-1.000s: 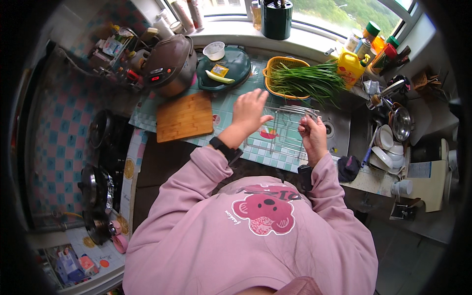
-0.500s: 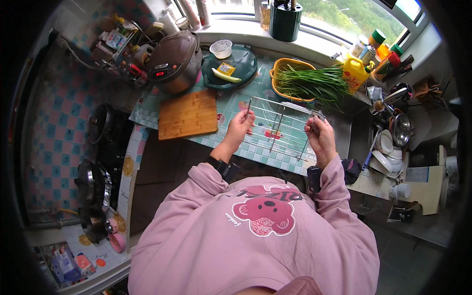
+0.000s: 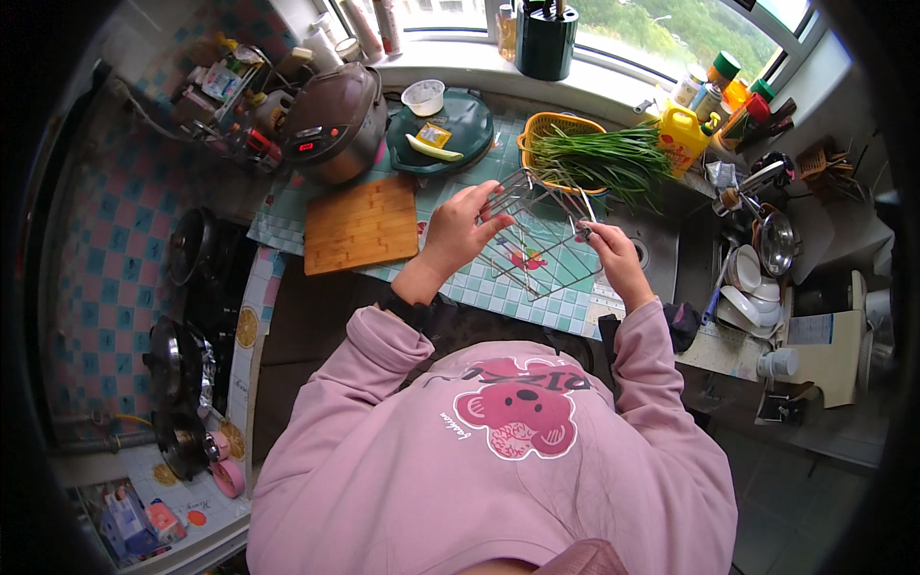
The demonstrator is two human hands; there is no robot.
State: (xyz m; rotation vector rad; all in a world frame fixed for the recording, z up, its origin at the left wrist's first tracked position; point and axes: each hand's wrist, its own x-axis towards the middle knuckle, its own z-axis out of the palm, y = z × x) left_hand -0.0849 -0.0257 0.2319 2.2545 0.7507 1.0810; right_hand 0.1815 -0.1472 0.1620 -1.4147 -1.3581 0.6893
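Rack of thin silvery wire (image 3: 542, 247), tilted above the teal-checked worktop (image 3: 470, 297): the person's right hand (image 3: 618, 257) pinches its right side; the left hand (image 3: 460, 230) curls fingers at its far left corner, firmness unclear. Uneven support could let it twist, drop or snag the long green leaves (image 3: 613, 155). Dark lettering (image 3: 522, 370) crosses the pink sweatshirt (image 3: 479, 489); print on the yellow plastic jug (image 3: 682, 134) is illegible.

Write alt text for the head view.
Left hand and right hand hold a silver wire rack over a green checked counter; beyond it, long green leaves overhang a yellow plastic basket, and a rectangular brown wooden board lies left.
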